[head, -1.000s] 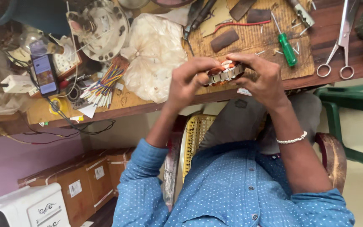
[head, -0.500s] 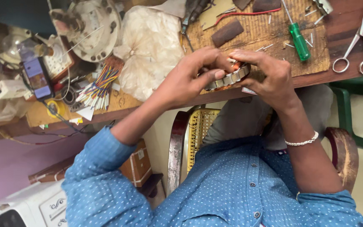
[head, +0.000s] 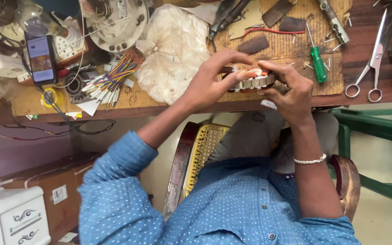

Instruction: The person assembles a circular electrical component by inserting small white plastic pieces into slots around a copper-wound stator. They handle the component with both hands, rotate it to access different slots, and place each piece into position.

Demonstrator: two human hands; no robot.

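Note:
Both my hands hold a small round metal stator (head: pixel 256 81) with copper-orange windings just above the front edge of the wooden workbench (head: pixel 114 102). My left hand (head: pixel 212 84) grips its left side, index finger stretched over the top. My right hand (head: pixel 290 88), a beaded bracelet on its wrist, wraps the right side with the fingertips on the windings. The stator hovers over a woven mat (head: pixel 291 43).
On the mat lie a green-handled screwdriver (head: pixel 317 58), dark flat blocks (head: pixel 253 45) and pliers (head: pixel 225 18). Scissors (head: pixel 372 63) lie at the right. A crumpled plastic bag (head: pixel 173 50), coloured wires (head: pixel 110 80), a phone (head: pixel 41 58) and a fan housing (head: pixel 116 20) are on the left. A green stool (head: pixel 382 136) stands at the right.
The view has drifted a little, and my left forearm stretches further out. Both hands stay on the stator, their fingers shifting around its rim.

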